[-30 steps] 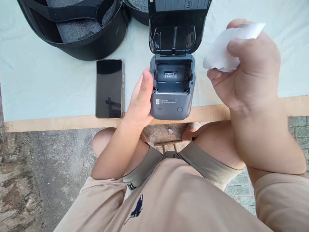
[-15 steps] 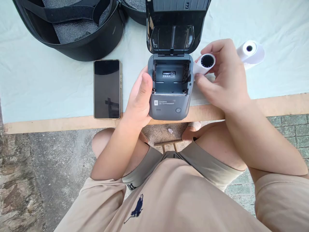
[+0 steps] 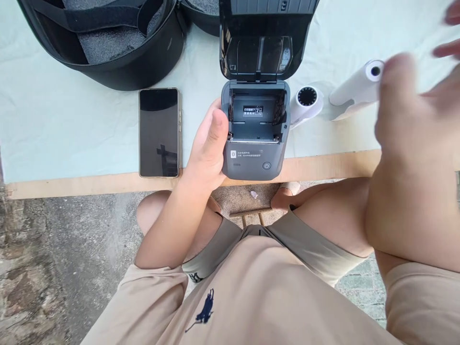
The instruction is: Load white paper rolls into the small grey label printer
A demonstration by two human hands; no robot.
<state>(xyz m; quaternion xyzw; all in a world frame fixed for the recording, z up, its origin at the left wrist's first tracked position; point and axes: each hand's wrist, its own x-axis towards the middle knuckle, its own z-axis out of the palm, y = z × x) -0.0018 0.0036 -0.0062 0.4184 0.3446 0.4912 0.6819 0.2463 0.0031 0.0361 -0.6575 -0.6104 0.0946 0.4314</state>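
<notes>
My left hand (image 3: 210, 146) is wrapped around the left side of a dark grey portable label printer (image 3: 253, 160). Its black lid (image 3: 264, 52) stands open, and the paper bay inside holds no roll. Close against the printer's right side stands a white paper roll (image 3: 304, 112) with a black toothed core. Farther right lies a longer white paper roll (image 3: 352, 88) with a loose flap. Blurred by motion, my right hand (image 3: 420, 100) is raised near the right edge, its thumb and fingers apart with nothing seen between them. The thumb overlaps the end of the longer roll in view.
A smartphone (image 3: 159, 134) with a dark screen lies left of my left hand. Behind it sits an opened black zip case (image 3: 143, 67) with grey foam and a strap. The table's wooden front edge (image 3: 72, 184) runs just above my knees.
My right hand has let go of the roll with the black core and moved right, toward the camera. That roll now stands by the printer. My left hand keeps its hold.
</notes>
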